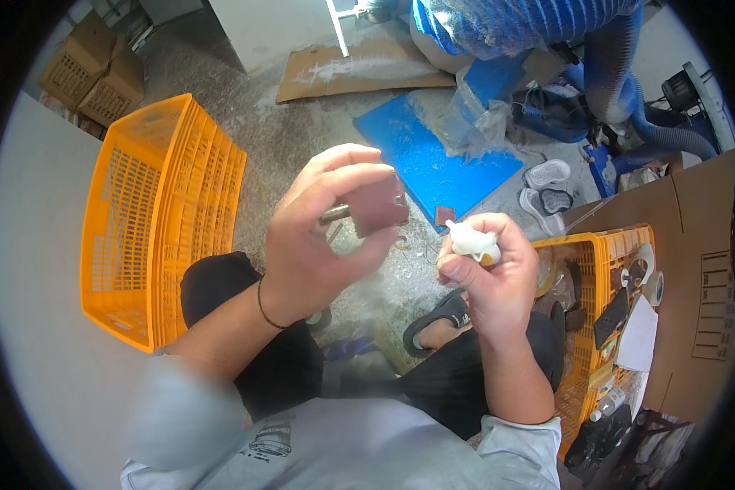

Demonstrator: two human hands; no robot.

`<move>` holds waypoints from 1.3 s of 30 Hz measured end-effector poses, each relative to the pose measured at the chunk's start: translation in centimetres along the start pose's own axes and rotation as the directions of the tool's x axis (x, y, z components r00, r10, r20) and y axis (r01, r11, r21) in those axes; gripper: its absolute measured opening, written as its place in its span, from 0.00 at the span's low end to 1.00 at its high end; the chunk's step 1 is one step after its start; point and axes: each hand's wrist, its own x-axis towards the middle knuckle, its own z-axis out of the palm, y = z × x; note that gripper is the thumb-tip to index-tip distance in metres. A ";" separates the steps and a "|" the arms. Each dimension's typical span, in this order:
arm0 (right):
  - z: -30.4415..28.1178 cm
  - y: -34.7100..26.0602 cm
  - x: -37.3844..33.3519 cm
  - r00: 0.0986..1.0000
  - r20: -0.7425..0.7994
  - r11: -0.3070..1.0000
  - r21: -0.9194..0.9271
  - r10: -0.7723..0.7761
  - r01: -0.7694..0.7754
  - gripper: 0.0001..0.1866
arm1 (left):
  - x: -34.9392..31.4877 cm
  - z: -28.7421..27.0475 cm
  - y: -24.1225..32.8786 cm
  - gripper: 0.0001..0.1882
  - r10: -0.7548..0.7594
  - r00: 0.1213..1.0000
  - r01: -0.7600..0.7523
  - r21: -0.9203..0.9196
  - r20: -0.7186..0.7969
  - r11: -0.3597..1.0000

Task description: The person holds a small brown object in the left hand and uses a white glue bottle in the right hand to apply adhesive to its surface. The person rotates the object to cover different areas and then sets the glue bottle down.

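Observation:
My left hand [322, 220] is raised in the middle of the view, its fingers curled around a reddish-brown flat piece [377, 211] that looks like sandpaper. A short metal rod [334, 214] shows beside that piece; blur hides how the two join. To the right, my right hand [502, 265] pinches a small white figurine [472, 239] with a yellow patch, between thumb and fingers. The two hands are apart, and the brown piece does not touch the figurine. A small brown square [445, 216] appears just beyond the right hand, near the blue board's edge.
Stacked orange crates [159, 220] stand at left. Another orange crate [580, 376] at right carries tape, a bottle and other small items, beside a cardboard box [702, 294]. Ahead lie a blue board [433, 147], white shoes [545, 196] and a blue ribbed hose [608, 73].

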 end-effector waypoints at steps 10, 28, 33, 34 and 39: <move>-0.5 -1.1 -0.8 0.778 0.284 0.440 -0.694 -0.561 0.571 0.19 | -1.0 0.6 -0.5 0.28 -0.037 0.995 0.050 -0.141 0.096 0.989; 0.0 -1.4 -1.0 0.780 0.313 0.412 -0.710 -0.541 0.571 0.21 | -0.9 0.9 -0.1 0.25 0.031 0.998 -0.024 -0.116 0.058 0.993; 0.1 -1.3 -0.9 0.790 0.307 0.433 -0.703 -0.530 0.564 0.21 | -0.8 0.7 -0.1 0.26 0.069 0.996 -0.066 -0.064 0.062 0.996; 0.1 -1.2 -0.9 0.784 0.318 0.415 -0.710 -0.533 0.569 0.21 | -0.7 0.7 -0.1 0.26 0.085 0.995 -0.082 -0.056 0.061 0.995; 0.0 -1.2 -0.8 0.786 0.314 0.419 -0.708 -0.533 0.568 0.21 | -0.5 0.6 0.1 0.26 0.081 0.994 -0.078 -0.041 0.070 0.996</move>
